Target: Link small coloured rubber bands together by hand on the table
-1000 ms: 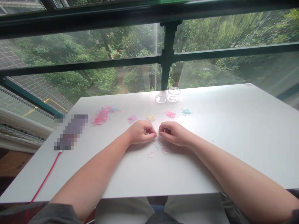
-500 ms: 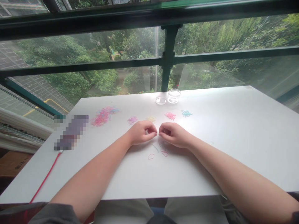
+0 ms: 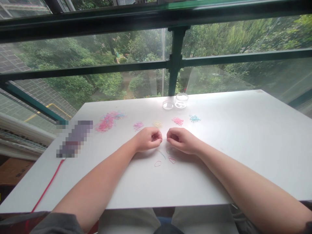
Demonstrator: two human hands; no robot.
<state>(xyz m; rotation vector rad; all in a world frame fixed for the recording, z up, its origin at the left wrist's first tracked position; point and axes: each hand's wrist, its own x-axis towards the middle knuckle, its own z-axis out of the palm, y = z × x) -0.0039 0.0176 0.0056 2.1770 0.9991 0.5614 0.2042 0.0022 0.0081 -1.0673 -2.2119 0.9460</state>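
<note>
Above the middle of the white table [image 3: 136, 191], my left hand [image 3: 148, 139] and my right hand [image 3: 182, 140] face each other, both closed in a pinch. Between their fingertips a thin, pale rubber band [image 3: 164, 139] is stretched; its exact colour is hard to make out. Just below the hands lie a few loose bands: a bluish one [image 3: 162, 154], a pink loop [image 3: 158, 163] and a darker pink one [image 3: 172, 160]. Behind the hands are small piles of bands: purple [image 3: 138, 125], yellow [image 3: 157, 124], pink [image 3: 177, 121] and teal [image 3: 195, 118].
A large mixed heap of bands [image 3: 108, 122] lies at the back left. A clear round jar [image 3: 181, 100] and its lid [image 3: 168, 105] stand near the far edge. At left is a blurred-out object [image 3: 76, 138] with a red cord [image 3: 47, 186]. Green-framed windows rise behind.
My hands have drawn slightly apart, the left one moving left, and the band between them now shows as a longer line. Everything else lies as before.
</note>
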